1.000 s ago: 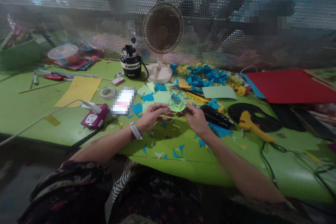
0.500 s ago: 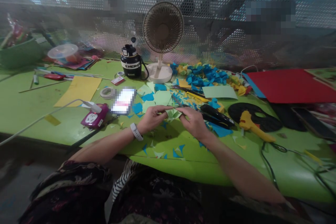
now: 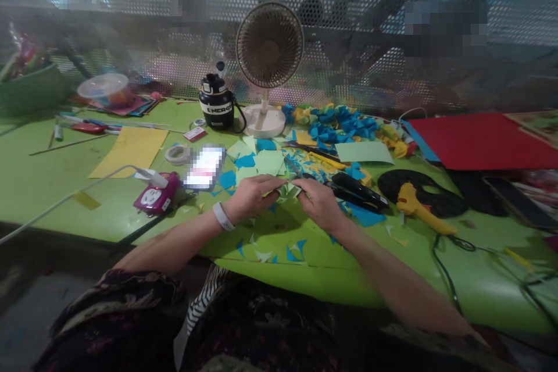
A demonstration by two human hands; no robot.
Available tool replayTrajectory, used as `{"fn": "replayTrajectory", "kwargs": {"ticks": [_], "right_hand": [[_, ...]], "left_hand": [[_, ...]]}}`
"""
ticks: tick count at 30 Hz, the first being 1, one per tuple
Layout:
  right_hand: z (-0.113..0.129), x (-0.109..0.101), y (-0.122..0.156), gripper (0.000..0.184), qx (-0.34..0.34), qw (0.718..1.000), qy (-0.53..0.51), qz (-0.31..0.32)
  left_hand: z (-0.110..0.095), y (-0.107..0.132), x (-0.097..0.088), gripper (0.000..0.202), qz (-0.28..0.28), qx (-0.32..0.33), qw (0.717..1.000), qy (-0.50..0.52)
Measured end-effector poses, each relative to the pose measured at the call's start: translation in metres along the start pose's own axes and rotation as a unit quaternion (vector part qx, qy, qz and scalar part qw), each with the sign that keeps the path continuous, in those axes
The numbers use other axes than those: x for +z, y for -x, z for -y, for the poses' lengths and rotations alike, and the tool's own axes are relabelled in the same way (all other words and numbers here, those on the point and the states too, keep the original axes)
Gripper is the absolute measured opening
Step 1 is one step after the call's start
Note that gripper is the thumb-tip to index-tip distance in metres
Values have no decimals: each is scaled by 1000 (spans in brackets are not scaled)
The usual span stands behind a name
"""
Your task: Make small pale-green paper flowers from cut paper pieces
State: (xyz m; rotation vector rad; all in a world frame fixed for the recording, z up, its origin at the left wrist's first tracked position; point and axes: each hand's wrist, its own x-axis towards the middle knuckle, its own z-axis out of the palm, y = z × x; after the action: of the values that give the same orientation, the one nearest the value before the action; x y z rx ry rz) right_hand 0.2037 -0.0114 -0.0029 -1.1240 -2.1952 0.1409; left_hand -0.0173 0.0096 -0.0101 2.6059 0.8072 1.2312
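Head view: left hand [image 3: 256, 196], right hand [image 3: 321, 204], fingers pinching pale-green paper [image 3: 288, 191]; left fingers more spread earlier.

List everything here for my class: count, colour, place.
Paper piece: one, pale green, between hands
Table: one, green, beneath
Fan: one, beige, back centre
Bottle: one, black, beside fan
Paper pile: one, blue and yellow, back
Scraps: many, mixed, centre
Phone: one, screen white, left
Tape: one, white, left
Power strip: one, purple, left
Glue gun: one, yellow, right
Large sheet: one, red, right
Basket: one, green, left
Perforated screen: one, grey, behind
Left hand: one, paper's left
Right hand: one, paper's right
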Motion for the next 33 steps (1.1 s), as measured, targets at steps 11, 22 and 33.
{"fn": "replayTrajectory", "kwargs": {"ticks": [11, 22, 33], "right_hand": [[7, 0, -1, 31, 19, 995, 70, 75], [31, 3, 0, 23, 140, 989, -27, 29], [38, 2, -3, 25, 195, 979, -55, 31]], "left_hand": [[-4, 0, -1, 26, 88, -22, 991, -103], [-27, -3, 4, 28, 152, -180, 963, -128], [-36, 0, 10, 26, 193, -183, 953, -147]]}}
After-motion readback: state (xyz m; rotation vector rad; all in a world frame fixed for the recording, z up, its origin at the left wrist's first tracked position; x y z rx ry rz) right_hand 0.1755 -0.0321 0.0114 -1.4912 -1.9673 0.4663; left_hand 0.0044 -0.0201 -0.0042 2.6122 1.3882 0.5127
